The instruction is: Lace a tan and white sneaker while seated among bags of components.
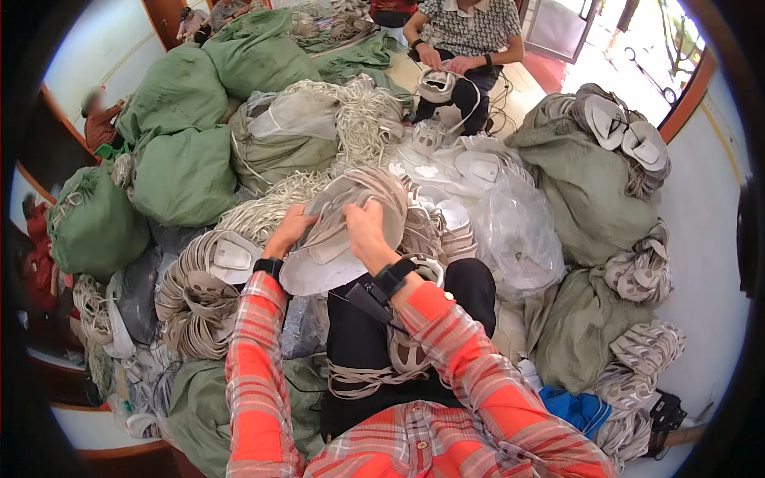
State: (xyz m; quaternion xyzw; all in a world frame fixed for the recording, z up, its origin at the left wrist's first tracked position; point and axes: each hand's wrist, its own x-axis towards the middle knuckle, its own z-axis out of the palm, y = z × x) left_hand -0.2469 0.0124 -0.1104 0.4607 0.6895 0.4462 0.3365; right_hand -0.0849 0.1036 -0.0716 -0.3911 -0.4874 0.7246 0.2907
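Note:
Above my lap, both hands hold a bundle of beige-and-white shoe uppers (339, 259), stacked inside one another. My left hand (292, 231) grips the bundle's left edge, its fingers partly hidden behind it. My right hand (365, 229) is closed over the right side of the same bundle. Just beyond it are more stacked uppers (456, 227) and a heap of pale shoelaces (275, 205). Another shoe upper (409, 356) lies between my knees, with loose laces (358, 381) strung across my legs.
Green sacks (183, 175) crowd the left and back. A clear plastic bag (518, 239) sits right of my knees, near an olive sack (590, 199) topped with uppers. Rows of uppers (195, 307) stand at left. A co-worker (466, 40) sits opposite, hands on an upper.

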